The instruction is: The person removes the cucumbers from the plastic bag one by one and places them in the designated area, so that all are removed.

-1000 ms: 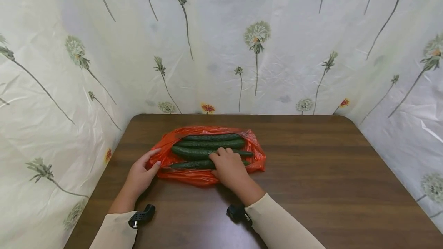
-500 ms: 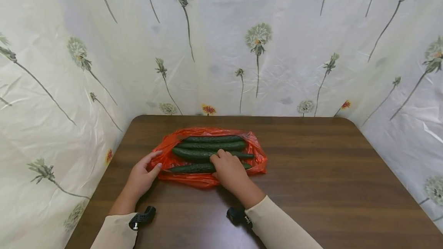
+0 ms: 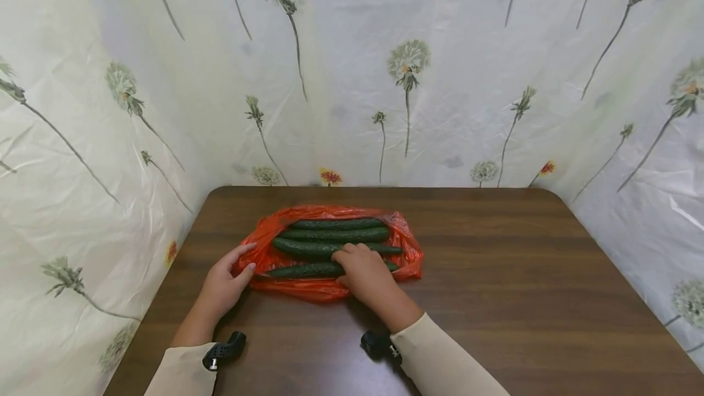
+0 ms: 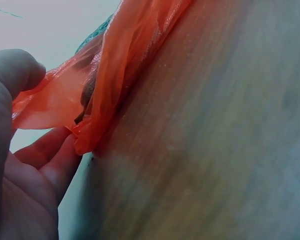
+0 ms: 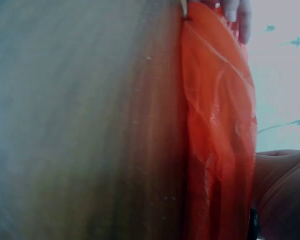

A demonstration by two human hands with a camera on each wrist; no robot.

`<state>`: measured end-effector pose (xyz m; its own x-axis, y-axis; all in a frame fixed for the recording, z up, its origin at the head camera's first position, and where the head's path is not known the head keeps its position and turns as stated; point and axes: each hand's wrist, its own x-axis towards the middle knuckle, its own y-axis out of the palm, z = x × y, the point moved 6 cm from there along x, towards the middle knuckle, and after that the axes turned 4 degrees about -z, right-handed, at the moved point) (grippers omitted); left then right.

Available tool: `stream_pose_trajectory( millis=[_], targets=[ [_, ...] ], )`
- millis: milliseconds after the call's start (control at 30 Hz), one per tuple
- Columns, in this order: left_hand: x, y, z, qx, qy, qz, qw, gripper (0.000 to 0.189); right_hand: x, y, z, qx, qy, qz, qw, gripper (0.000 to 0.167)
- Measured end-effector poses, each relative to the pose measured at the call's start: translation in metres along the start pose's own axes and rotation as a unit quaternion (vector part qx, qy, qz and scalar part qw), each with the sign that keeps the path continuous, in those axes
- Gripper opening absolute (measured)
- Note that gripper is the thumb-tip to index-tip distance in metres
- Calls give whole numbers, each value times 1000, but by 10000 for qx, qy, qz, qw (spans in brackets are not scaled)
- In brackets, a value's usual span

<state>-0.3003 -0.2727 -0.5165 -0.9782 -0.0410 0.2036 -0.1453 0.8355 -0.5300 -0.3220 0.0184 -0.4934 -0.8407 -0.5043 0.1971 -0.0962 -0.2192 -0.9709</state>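
In the head view, a crinkled red plastic bag [image 3: 316, 289] lies on the table with its mouth gaping upward. Several long dark-green cucumbers [image 3: 330, 234] lie side by side inside it. My left hand [image 3: 222, 283] holds the bag's left end, thumb on one side and fingers on the other, as the left wrist view also shows with the thin film [image 4: 50, 102] between them. Curled over the nearest cucumber [image 3: 308, 270], my right hand [image 3: 368, 274] grips it near its middle. In the right wrist view its fingers are hidden behind the bag [image 5: 220, 125].
The brown wood-grain table [image 3: 522, 286] extends right of the bag and in front of it. A pale sheet printed with dandelions [image 3: 341, 78] hangs behind and along both sides. Each sleeve cuff carries a small black camera [image 3: 225, 350].
The nearest cucumber has shifted very slightly toward the table's front side, with my right hand on it. My left hand stays at the bag's end. The head view tilts a little.
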Motion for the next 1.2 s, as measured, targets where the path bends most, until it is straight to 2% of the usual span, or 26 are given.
stream_pose_trajectory(
  millis=[433, 867, 1200],
  targets=[
    [-1, 2, 1, -4, 31, 8, 10000, 46, 1, -4, -11, 525, -9, 137, 9985, 41],
    [-2, 2, -1, -25, 59, 52, 10000, 46, -2, -19, -10, 574, -40, 57, 9983, 42],
    [-1, 1, 3, -35, -6, 37, 10000, 46, -2, -29, -21, 577, 94, 29, 9983, 41]
  ],
)
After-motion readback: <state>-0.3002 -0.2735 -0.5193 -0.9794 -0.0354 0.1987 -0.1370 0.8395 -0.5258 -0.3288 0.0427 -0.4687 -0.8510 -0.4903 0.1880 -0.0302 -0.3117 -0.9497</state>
